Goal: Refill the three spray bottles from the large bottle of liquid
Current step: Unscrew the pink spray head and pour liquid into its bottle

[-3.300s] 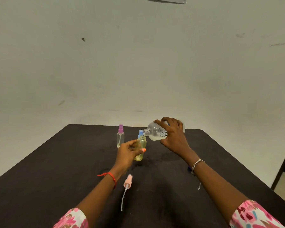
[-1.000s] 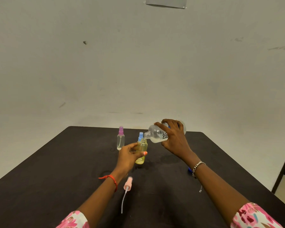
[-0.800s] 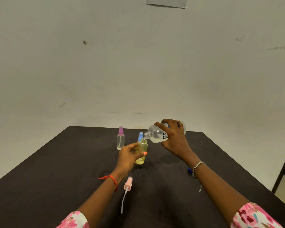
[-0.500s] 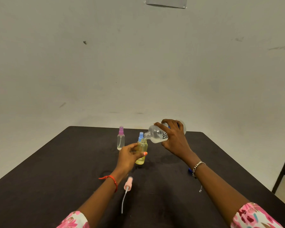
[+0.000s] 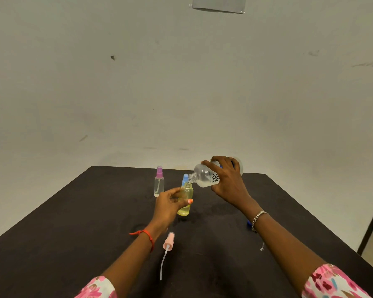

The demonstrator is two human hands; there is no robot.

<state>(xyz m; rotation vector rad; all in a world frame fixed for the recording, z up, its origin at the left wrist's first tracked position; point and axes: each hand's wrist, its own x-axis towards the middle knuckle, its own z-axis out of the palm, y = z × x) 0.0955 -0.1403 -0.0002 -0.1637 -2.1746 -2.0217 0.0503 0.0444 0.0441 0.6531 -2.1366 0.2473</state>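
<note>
The open yellow spray bottle (image 5: 185, 202) stands near the middle of the dark table (image 5: 73, 222). Its neck is right under the mouth of the large bottle (image 5: 204, 179), which is tipped almost flat. To pour well here, I'd hold that mouth just above the narrow neck and ease the tilt gently, so the stream runs thin and nothing spills down the side. I'd stop short of the rim so the pump fits back in.

The small bottle is clear plastic with a pale yellow tint. It looks well filled, though I cannot tell the exact level. The left hand (image 5: 168, 206) wraps round it, thumb in front. The right hand (image 5: 228, 181) grips the large bottle's body from above.

A pink spray head (image 5: 168, 243) lies on the table nearer the person, its tube trailing. A purple-capped bottle (image 5: 159, 183) and a blue-capped bottle (image 5: 185, 178) stand behind.
</note>
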